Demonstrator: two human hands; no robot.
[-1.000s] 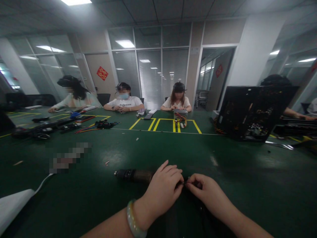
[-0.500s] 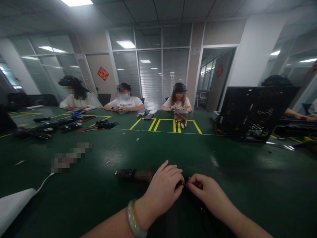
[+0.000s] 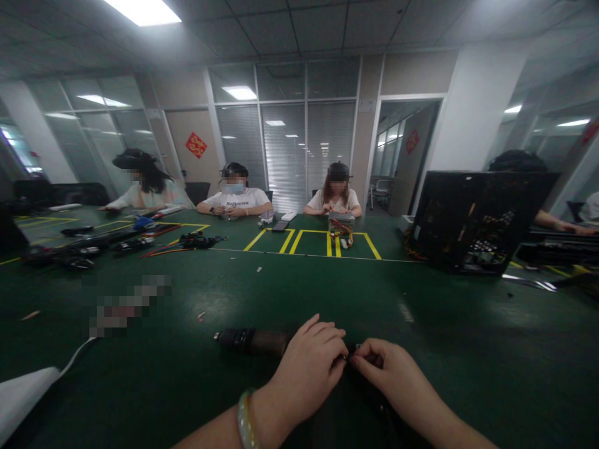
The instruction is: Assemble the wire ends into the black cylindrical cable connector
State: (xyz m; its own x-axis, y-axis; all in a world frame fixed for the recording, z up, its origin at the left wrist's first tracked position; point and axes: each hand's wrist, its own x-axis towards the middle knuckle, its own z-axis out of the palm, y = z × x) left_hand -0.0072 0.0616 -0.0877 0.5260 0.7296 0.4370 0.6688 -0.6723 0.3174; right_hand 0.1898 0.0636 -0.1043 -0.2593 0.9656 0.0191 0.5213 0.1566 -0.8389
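Note:
A dark cylindrical tool (image 3: 266, 343) with a black collar and a metal tip, perhaps an electric screwdriver, lies on the green table with its tip to the left. My left hand (image 3: 311, 362) rests over its right end, thumb and forefinger pinched together on something small and dark. Fingertip to fingertip with it, my right hand (image 3: 397, 374) is closed in a pinch too. What sits between the fingers is too small and dark to name. A dark cable-like strip (image 3: 381, 405) runs below my right hand, barely visible against the table.
Bundled cables (image 3: 199, 240) and other parts lie at the left. A black computer case (image 3: 482, 221) stands at the right. Three people sit across the table, one behind a metal box (image 3: 341, 216) with coloured wires. A blurred-out strip (image 3: 131, 305) with a white cord lies front left.
The view has tilted up slightly, so everything sits a little lower. Both hands keep their pinch at the same spot. The person at far left has stretched an arm out along the table.

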